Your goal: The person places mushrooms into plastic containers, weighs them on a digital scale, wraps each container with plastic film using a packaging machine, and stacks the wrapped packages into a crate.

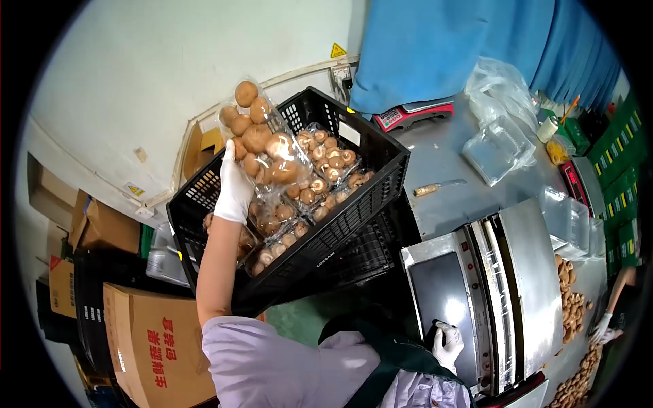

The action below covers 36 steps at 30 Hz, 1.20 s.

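Observation:
My left hand (233,187), in a white glove, is closed on the edge of a clear-wrapped pack of mushrooms (257,139). The pack is tilted over a black plastic crate (367,153), brown caps showing through the film. Inside the crate lie several more wrapped mushroom packs (333,160). My right hand (447,345), also gloved in white, is at the dark front plate of a metal wrapping machine (442,285). Its fingers are curled, and whatever they may hold cannot be made out.
A knife (435,188) lies on the metal table (435,211) near clear plastic trays (500,149) and a red scale (415,115). Loose mushrooms (575,306) are at right, by a co-worker's gloved hand (602,330). Cardboard boxes (156,347) stand at lower left.

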Each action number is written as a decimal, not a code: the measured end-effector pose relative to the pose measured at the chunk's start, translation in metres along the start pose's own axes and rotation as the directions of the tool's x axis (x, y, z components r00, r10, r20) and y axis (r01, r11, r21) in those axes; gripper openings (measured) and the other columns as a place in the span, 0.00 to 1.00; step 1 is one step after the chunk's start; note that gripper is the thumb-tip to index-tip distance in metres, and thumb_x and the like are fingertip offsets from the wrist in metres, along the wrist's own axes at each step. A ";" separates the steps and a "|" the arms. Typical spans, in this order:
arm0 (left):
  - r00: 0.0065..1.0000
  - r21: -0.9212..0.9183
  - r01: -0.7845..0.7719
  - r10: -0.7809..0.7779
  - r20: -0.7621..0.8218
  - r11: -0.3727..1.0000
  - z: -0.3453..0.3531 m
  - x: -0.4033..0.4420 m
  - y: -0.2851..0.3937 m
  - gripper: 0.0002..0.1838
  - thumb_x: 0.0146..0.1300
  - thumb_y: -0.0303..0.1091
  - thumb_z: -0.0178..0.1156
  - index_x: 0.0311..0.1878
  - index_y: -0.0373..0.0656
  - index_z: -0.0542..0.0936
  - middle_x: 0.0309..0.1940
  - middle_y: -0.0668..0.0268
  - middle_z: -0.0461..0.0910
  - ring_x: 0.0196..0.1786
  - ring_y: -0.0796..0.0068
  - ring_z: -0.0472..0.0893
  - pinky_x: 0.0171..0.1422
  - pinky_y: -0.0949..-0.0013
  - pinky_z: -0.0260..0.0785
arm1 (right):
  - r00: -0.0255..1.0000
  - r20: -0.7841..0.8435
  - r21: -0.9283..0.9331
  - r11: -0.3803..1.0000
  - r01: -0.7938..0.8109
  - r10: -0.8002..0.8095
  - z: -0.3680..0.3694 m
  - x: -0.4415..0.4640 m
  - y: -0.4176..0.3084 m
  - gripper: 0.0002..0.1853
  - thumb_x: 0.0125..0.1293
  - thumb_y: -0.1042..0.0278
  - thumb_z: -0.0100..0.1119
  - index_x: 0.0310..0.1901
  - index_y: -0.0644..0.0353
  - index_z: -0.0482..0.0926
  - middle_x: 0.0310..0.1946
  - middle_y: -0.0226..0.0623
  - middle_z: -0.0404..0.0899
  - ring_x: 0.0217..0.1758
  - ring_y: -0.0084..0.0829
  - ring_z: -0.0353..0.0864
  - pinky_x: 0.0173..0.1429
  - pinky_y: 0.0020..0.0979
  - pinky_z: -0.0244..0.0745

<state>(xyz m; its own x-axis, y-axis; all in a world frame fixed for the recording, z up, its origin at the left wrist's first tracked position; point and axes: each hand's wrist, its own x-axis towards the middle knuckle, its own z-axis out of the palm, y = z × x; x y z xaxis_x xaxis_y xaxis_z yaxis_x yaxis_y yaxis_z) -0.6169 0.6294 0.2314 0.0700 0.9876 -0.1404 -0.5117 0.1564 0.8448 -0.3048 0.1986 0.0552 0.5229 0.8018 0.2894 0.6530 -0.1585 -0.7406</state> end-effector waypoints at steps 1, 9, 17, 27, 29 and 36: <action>1.000 0.003 -0.022 0.022 -0.021 1.000 -0.002 0.007 -0.002 0.30 0.69 0.56 0.47 0.63 0.43 0.65 0.59 0.57 0.70 0.59 0.60 0.73 0.62 0.55 0.68 | 1.000 0.009 -0.012 1.000 0.004 -0.004 0.001 -0.001 0.002 0.06 0.55 0.81 0.57 0.34 0.60 0.78 0.34 0.36 0.83 0.36 0.36 0.80 0.43 0.32 0.75; 0.961 0.001 0.149 -0.145 -0.236 0.989 0.016 0.036 -0.040 0.26 0.66 0.58 0.50 0.58 0.48 0.70 0.50 0.63 0.76 0.45 0.65 0.77 0.43 0.61 0.75 | 0.995 0.055 -0.014 0.997 -0.080 0.081 -0.001 -0.006 0.013 0.08 0.55 0.83 0.57 0.35 0.60 0.78 0.33 0.38 0.82 0.36 0.36 0.81 0.44 0.32 0.75; 0.959 -0.090 0.215 -0.227 -0.170 0.972 0.008 0.067 -0.057 0.27 0.66 0.57 0.52 0.57 0.45 0.71 0.46 0.59 0.76 0.42 0.63 0.79 0.42 0.58 0.77 | 0.989 0.079 0.006 0.992 -0.125 0.125 -0.002 -0.009 0.022 0.08 0.54 0.83 0.56 0.35 0.60 0.79 0.32 0.38 0.82 0.35 0.34 0.81 0.43 0.30 0.75; 0.927 0.783 0.272 -0.369 -0.058 0.559 0.006 0.075 -0.109 0.29 0.65 0.64 0.45 0.45 0.44 0.76 0.14 0.72 0.67 0.15 0.78 0.66 0.22 0.70 0.63 | 0.988 0.048 0.029 0.989 -0.146 0.144 0.001 -0.012 0.027 0.07 0.54 0.82 0.56 0.34 0.61 0.80 0.32 0.40 0.82 0.34 0.35 0.81 0.43 0.31 0.75; 0.976 0.947 -0.015 -0.201 0.083 0.322 0.012 0.060 -0.151 0.33 0.67 0.63 0.42 0.51 0.39 0.74 0.28 0.56 0.79 0.30 0.65 0.80 0.38 0.61 0.72 | 0.989 0.054 0.009 0.990 -0.141 0.140 0.002 -0.011 0.026 0.07 0.55 0.82 0.56 0.35 0.61 0.80 0.32 0.40 0.82 0.34 0.35 0.81 0.42 0.31 0.75; 0.933 0.934 -0.354 0.095 0.348 0.056 0.008 0.040 -0.206 0.28 0.66 0.51 0.48 0.59 0.36 0.67 0.51 0.44 0.73 0.48 0.42 0.76 0.53 0.50 0.69 | 0.989 0.029 -0.054 0.988 -0.145 0.146 0.004 -0.006 0.015 0.06 0.54 0.81 0.58 0.33 0.61 0.78 0.32 0.40 0.83 0.33 0.36 0.82 0.41 0.31 0.77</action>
<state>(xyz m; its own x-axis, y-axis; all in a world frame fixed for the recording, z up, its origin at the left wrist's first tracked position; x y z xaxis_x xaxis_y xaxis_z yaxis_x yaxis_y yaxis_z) -0.5014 0.6364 0.0557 0.3141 0.9406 0.1290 0.7462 -0.3286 0.5789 -0.3003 0.1941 0.0403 0.5967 0.7863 0.1603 0.5993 -0.3038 -0.7406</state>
